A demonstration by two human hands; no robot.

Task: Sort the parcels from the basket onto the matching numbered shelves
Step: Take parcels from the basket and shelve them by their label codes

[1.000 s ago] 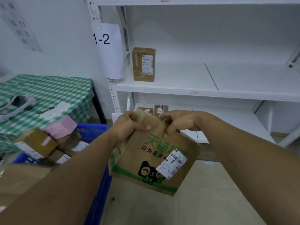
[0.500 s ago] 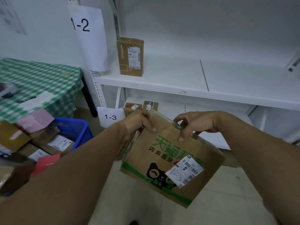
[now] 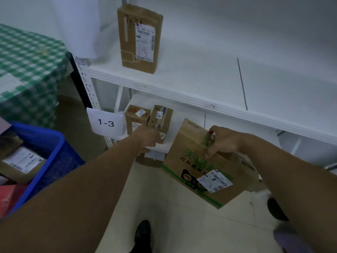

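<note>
My right hand (image 3: 222,141) grips the top edge of a brown cardboard parcel (image 3: 193,161) with green print and a cat face; its white label (image 3: 214,180) is hand-marked 1-3. The parcel hangs tilted in front of the lower shelf (image 3: 184,115), beside a paper sign reading 1-3 (image 3: 105,123). My left hand (image 3: 148,140) is off the parcel and reaches to two small brown parcels (image 3: 136,119) (image 3: 161,117) standing on that shelf, touching the right one's lower front. The blue basket (image 3: 54,154) with several parcels sits at the lower left.
Above, the shelf (image 3: 182,95) carries one upright brown parcel marked 1-2 (image 3: 139,37). A green checked table (image 3: 27,61) stands at the left. A brown box (image 3: 149,162) lies below the lower shelf. My shoe (image 3: 143,234) is on the tiled floor.
My left hand let go of the printed parcel and moved forward to the small parcels on the 1-3 shelf. The right hand carried the parcel lower and closer to that shelf.
</note>
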